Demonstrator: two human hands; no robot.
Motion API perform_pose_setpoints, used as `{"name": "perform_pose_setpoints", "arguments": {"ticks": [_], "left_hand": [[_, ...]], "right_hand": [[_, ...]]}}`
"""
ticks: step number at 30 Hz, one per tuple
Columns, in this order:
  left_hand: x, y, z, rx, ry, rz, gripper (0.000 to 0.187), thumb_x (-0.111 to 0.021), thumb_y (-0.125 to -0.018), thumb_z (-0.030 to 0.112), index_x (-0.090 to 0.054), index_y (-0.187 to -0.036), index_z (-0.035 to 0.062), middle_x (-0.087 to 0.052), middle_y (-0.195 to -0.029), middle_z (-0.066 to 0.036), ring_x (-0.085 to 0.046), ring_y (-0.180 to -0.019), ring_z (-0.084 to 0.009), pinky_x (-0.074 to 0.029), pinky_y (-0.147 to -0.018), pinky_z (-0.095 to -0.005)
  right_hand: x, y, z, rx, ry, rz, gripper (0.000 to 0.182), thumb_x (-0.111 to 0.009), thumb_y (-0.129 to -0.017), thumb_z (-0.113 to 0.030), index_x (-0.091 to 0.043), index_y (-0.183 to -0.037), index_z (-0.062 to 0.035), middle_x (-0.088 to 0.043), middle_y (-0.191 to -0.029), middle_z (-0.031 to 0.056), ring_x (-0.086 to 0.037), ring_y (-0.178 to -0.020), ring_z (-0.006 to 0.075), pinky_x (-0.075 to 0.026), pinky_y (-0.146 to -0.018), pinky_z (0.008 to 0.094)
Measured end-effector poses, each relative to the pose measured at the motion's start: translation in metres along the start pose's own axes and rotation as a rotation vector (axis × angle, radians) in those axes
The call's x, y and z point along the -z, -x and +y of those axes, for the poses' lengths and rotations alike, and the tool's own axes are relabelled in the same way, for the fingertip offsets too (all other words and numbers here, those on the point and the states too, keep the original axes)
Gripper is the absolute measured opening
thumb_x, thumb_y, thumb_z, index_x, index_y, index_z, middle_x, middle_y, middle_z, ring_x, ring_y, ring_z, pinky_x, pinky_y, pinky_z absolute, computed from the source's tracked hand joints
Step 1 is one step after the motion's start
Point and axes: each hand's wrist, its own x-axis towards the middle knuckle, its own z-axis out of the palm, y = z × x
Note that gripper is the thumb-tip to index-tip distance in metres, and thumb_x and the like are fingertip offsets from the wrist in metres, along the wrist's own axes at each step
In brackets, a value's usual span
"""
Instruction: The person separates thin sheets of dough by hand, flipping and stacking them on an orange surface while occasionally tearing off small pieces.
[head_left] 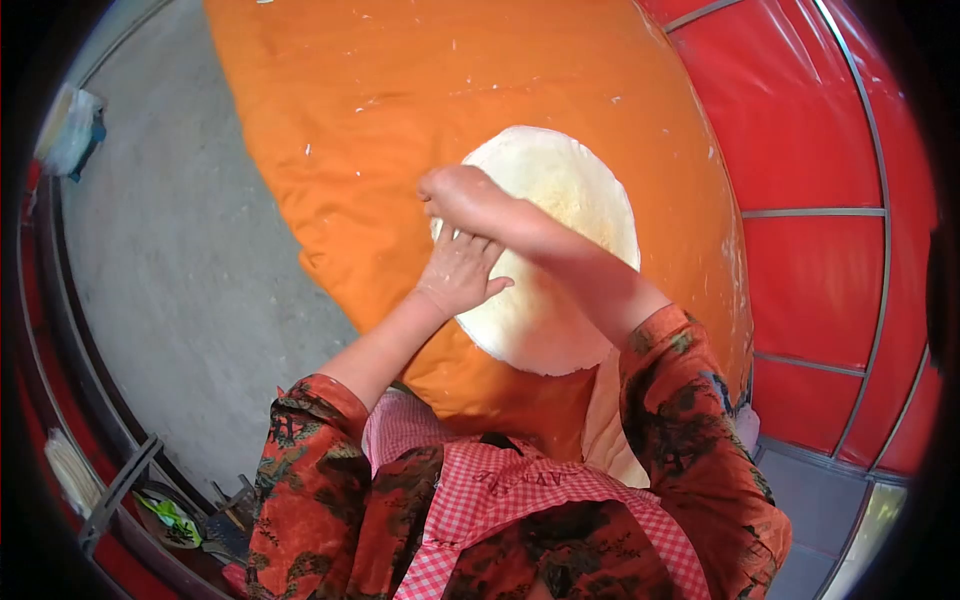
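Note:
A large round sheet of pale dough [575, 175] lies flat on an orange cloth [400, 130]. It has a yellowish patch towards its middle. My left hand [462, 272] rests at the sheet's left side, palm down, with the thumb stretched out and the fingers apart. Their tips reach under my right hand. Crossing over the dough from the right, my right forearm brings my right hand [460, 197] to the upper left edge of the sheet. The fingers of that hand are curled in, and what is between them, if anything, is hidden.
White flecks dot the cloth. Red panels [815, 290] with metal strips stand along the right side. Grey floor [170, 230] runs along the left, where a plastic bag [70, 130] lies near the far edge. A dark metal frame [120, 490] stands at lower left.

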Motion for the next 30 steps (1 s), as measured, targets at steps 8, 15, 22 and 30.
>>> {"name": "perform_pose_setpoints", "arguments": {"ticks": [8,15,22,30], "left_hand": [[-0.01,0.001,-0.006,-0.027,0.236,0.196,0.075,-0.055,-0.085,0.048,-0.033,-0.141,0.0029,-0.035,-0.145,-0.019,-0.031,-0.133,-0.0388,-0.025,-0.11,-0.0476],[-0.005,0.0,0.002,0.021,0.071,-0.042,0.07,-0.055,-0.086,0.047,-0.038,-0.139,0.006,-0.036,-0.144,-0.019,-0.032,-0.133,-0.0373,-0.024,-0.108,-0.0542],[-0.031,-0.001,-0.002,-0.068,0.077,0.373,0.068,-0.051,-0.087,0.051,-0.039,-0.14,0.0101,-0.034,-0.147,-0.017,-0.026,-0.137,-0.0376,-0.015,-0.112,-0.0538],[-0.025,-0.004,0.002,-0.073,-0.187,0.215,0.077,-0.049,-0.087,0.056,-0.033,-0.144,0.0074,-0.024,-0.153,-0.015,-0.018,-0.142,-0.0342,-0.006,-0.113,-0.0582]], "right_hand": [[-0.007,-0.01,-0.028,-0.172,0.34,-0.246,0.009,-0.064,-0.068,-0.002,-0.07,-0.074,0.0009,-0.068,-0.072,0.0193,-0.069,-0.07,0.0339,-0.054,-0.051,0.0481],[0.014,-0.014,-0.03,-0.154,0.172,-0.402,0.006,-0.062,-0.065,0.0,-0.066,-0.069,0.0009,-0.065,-0.073,0.0202,-0.066,-0.071,0.0351,-0.05,-0.055,0.0422],[0.0,-0.012,-0.043,-0.119,0.286,-0.346,0.004,-0.061,-0.063,0.001,-0.064,-0.065,0.0019,-0.063,-0.07,0.0213,-0.065,-0.068,0.0357,-0.049,-0.054,0.0431],[0.11,0.106,0.054,-0.604,0.137,1.031,0.009,-0.057,-0.076,-0.016,-0.061,-0.081,-0.0087,-0.063,-0.078,0.0118,-0.062,-0.073,0.0337,-0.047,-0.057,0.0475]]}}
